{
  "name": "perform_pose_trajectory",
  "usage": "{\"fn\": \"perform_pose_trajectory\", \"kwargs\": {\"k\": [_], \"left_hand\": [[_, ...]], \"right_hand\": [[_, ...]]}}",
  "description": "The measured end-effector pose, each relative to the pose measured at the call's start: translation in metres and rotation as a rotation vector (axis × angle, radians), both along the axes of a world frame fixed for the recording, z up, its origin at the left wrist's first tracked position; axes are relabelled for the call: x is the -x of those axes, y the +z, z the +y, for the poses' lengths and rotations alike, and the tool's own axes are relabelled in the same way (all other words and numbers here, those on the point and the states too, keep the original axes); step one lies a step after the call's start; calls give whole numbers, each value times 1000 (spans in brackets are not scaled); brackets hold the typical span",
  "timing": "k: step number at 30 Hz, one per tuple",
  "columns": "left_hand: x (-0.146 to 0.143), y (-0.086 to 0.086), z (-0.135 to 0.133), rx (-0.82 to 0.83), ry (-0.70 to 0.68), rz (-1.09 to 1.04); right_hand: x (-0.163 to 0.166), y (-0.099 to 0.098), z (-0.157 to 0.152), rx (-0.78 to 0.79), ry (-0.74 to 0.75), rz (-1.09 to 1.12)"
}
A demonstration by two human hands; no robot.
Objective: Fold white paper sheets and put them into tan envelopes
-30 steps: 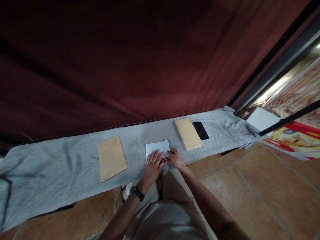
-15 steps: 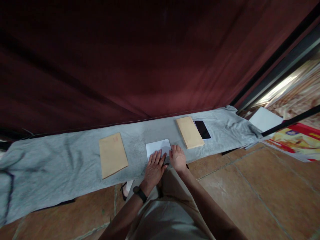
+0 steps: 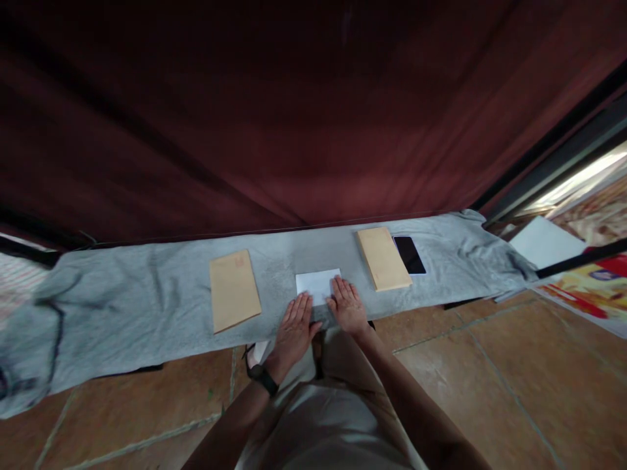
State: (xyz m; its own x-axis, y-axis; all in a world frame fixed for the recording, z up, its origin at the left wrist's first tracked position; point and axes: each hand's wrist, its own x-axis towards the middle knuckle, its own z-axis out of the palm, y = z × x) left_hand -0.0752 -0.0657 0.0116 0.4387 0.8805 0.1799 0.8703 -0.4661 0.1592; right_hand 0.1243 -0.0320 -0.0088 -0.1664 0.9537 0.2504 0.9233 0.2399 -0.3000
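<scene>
A small white sheet of paper (image 3: 316, 282), perhaps folded, lies flat on the grey cloth in front of me. My left hand (image 3: 294, 329) rests at its near left corner, fingers stretched out and thumb apart. Across its right side lies my right hand (image 3: 349, 307), palm down with the fingers extended. Neither hand grips anything. To the left lies a tan envelope (image 3: 235, 292), and to the right a thick stack of tan envelopes (image 3: 385, 258). The near edge of the paper is partly covered by my hands.
A dark-screened phone (image 3: 410, 255) lies right of the stack. The grey cloth (image 3: 132, 294) covers a long narrow bench beneath a dark red curtain (image 3: 294, 143). A white board (image 3: 547, 242) and a colourful printed box (image 3: 590, 290) stand at the far right. Brown floor tiles (image 3: 470, 365) lie below.
My right hand has moved from the paper's right edge onto its right side, fingers straightening. My left hand has slid left to the near left corner. The view has shifted slightly.
</scene>
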Motion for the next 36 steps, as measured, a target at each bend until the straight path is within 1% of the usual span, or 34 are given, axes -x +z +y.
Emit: {"fn": "perform_pose_trajectory", "kwargs": {"k": [2,4,10,13,17,20,22,25,27,30,32,36], "left_hand": [[6,0,0,6,20,-16],[5,1,5,15,39,-38],[-24,3,43,63,35,-87],[-30,-1,59,79,55,-85],[-18,-8,71,69,80,-89],[-7,-9,75,77,106,-76],[-5,-7,76,72,119,-59],[-15,0,69,3,138,-34],[-26,4,60,-27,90,-12],[-38,8,46,7,-26,33],[-37,7,40,26,-64,57],[-24,4,36,13,-95,71]], "right_hand": [[-4,-2,-1,-8,-8,3],[-5,-3,-1,-14,-8,8],[-4,-4,-2,-14,-32,-4],[-4,-5,-2,-20,-31,-1],[-5,-4,-2,-6,-18,9],[-5,-3,-2,6,-22,14],[-5,-3,-1,3,-26,15],[-4,-5,-1,-28,-26,13],[-4,-8,0,-55,-28,9],[-4,-11,0,-84,-40,6],[-4,-12,-2,-94,-50,12],[-5,-9,-6,-91,-83,27]]}}
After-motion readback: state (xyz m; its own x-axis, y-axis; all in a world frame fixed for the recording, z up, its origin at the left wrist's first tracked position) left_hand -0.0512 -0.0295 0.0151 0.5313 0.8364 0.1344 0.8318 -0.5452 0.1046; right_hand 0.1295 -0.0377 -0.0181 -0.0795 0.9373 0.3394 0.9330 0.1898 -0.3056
